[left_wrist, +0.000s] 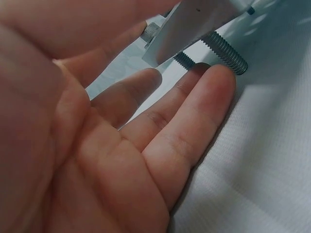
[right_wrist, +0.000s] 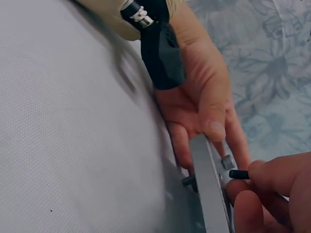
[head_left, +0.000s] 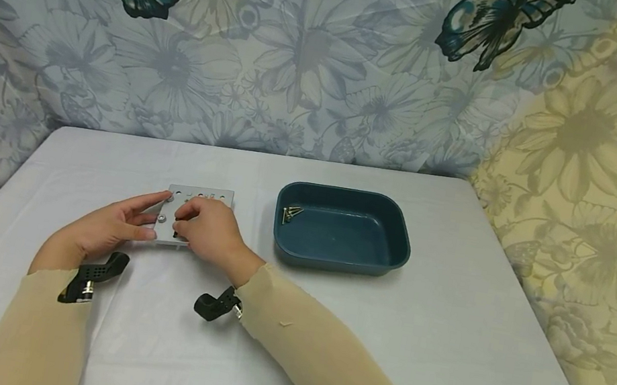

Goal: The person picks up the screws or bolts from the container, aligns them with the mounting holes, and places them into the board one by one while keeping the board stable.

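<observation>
The left hand fills the left wrist view, fingers nearly straight and slid under the lifted edge of the plate, fingertips against the threaded bolt ends that stick out beneath it; the thumb lies on the plate's top near a washer. It props the plate more than it grips it. The right hand is curled, its thumb and forefinger pinching a small dark screw just above the plate's face, beside a bolt head. The plate sits tilted on the table, left of the tray, which holds a few more screws in its far left corner. The likely trouble: the screw is small and held only at its end, so it could slip and roll off over the cloth. The plate, resting on straight fingers, could rock or drop if the right hand presses down hard, which might start the screw crooked in its hole. The fingertips under the bolt ends could also get pinched.
</observation>
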Motion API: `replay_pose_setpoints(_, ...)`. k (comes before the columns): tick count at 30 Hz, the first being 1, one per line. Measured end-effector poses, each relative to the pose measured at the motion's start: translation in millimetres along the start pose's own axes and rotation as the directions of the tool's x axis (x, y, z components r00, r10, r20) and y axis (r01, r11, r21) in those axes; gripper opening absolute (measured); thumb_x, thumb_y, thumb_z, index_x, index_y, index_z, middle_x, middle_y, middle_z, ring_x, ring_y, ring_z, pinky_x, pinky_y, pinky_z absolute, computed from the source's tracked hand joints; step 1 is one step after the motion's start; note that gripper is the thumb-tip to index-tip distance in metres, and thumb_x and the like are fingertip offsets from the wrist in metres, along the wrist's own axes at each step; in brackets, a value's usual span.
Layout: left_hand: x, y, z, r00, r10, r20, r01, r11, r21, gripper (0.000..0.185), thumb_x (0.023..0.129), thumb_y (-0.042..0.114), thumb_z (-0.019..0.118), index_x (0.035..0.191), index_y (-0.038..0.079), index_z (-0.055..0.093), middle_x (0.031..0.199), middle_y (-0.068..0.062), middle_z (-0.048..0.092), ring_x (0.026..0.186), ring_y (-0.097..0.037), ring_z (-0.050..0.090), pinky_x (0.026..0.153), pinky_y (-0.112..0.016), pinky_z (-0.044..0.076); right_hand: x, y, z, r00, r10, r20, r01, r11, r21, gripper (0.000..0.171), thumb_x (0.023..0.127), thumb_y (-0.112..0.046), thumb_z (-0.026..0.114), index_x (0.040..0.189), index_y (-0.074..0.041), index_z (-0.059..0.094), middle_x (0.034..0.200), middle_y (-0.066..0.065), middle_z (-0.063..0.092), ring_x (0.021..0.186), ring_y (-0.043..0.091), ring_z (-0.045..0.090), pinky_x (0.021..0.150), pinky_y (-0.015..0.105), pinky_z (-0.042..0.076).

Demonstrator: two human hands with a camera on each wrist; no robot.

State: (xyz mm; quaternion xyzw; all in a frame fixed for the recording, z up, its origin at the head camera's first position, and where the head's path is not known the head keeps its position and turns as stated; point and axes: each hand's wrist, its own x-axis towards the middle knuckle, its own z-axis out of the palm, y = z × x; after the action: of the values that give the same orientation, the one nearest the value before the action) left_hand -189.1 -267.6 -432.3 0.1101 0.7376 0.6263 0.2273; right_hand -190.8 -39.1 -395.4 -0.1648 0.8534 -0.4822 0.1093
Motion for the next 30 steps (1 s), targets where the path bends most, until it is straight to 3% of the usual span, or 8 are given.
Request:
replay_pose_setpoints(6, 0.3, -1.4, 0.0, 1.000, -0.003, 0.001, 0.003, 1.000, 0.004, 0.084, 0.095, 0.007, 0.068, 0.161, 0.017, 0.019, 0.162, -0.019, 0.018, 0.137, -0.022, 0.036, 0.093, -0.021, 0.044, -1.1, 1.8, -0.1, 1.000, -0.030, 0.002, 0.030, 0.997, -0.067, 0.010, 0.092, -0.016, 0.074, 0.102, -0.014, 0.075, 0.087, -0.016, 0.064, 0.069, 0.001, 0.060, 0.063, 0.021, 0.048)
replay_pose_setpoints(10, 0.9, -0.6, 0.5, 1.000, -0.001, -0.001, 0.001, 1.000, 0.004, 0.083, 0.095, 0.007, 0.068, 0.161, 0.016, 0.018, 0.162, -0.019, 0.017, 0.140, -0.030, 0.031, 0.093, -0.021, 0.044, -1.2, 3.2, 0.2, 0.998, -0.065, 0.001, 0.065, 0.990, -0.127, 0.009, 0.093, -0.017, 0.073, 0.102, -0.015, 0.075, 0.088, -0.015, 0.067, 0.080, -0.001, 0.057, 0.068, 0.019, 0.045)
replay_pose_setpoints(15, 0.9, 0.0, 0.4, 1.000, 0.009, -0.003, -0.009, 1.000, 0.004, 0.083, 0.095, 0.007, 0.068, 0.161, 0.014, 0.018, 0.163, -0.018, 0.015, 0.143, -0.041, 0.021, 0.093, -0.021, 0.044, -0.9, 2.8, 2.5, 0.996, -0.088, 0.010, 0.088, 0.980, -0.180, 0.007, 0.093, -0.015, 0.072, 0.100, -0.016, 0.075, 0.091, -0.013, 0.068, 0.080, -0.004, 0.058, 0.067, 0.016, 0.045)
replay_pose_setpoints(30, 0.6, -0.2, 0.5, 1.000, 0.012, -0.008, -0.011, 1.000, 0.005, 0.082, 0.095, 0.004, 0.067, 0.161, 0.013, 0.020, 0.163, -0.017, 0.013, 0.144, -0.043, 0.017, 0.092, -0.020, 0.044, -1.0, 4.2, 0.3, 0.990, -0.136, 0.034, 0.140, 0.959, -0.248, 0.014, 0.093, -0.008, 0.067, 0.102, -0.015, 0.076, 0.092, -0.014, 0.069, 0.082, -0.005, 0.057, 0.069, 0.012, 0.043)
